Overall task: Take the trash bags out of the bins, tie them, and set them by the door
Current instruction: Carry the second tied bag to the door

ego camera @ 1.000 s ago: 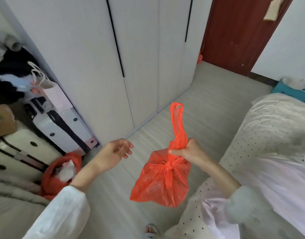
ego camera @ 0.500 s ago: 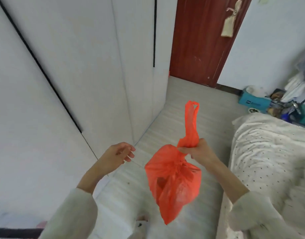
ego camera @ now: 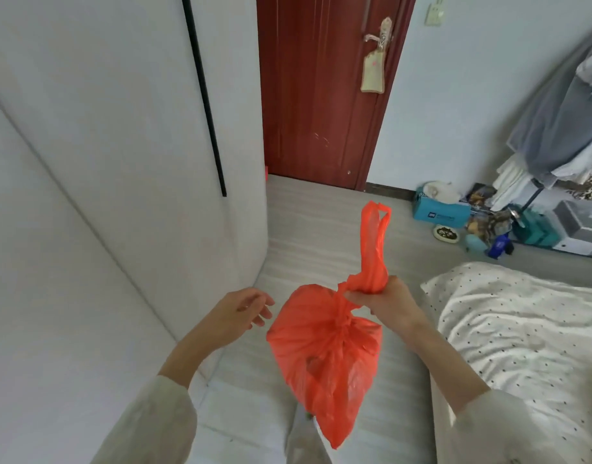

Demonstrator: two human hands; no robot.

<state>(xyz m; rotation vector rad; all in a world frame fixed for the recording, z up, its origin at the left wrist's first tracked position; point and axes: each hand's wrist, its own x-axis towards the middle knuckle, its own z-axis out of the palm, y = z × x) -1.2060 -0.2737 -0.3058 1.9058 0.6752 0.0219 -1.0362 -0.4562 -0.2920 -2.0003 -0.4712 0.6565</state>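
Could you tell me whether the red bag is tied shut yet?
Tied: the red bag is cinched in a knot below the right hand.

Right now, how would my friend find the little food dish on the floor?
Start at the dark red door and follow the wall to its right, down to the floor clutter by the clothes rack. Just in front of the blue box sits the dish. It is the only small round thing there, white-rimmed with dark bits inside.

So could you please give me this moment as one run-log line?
right hand: grips tied bag by its handles | left hand: open, empty | bag: hanging, off floor | door: ahead, shut
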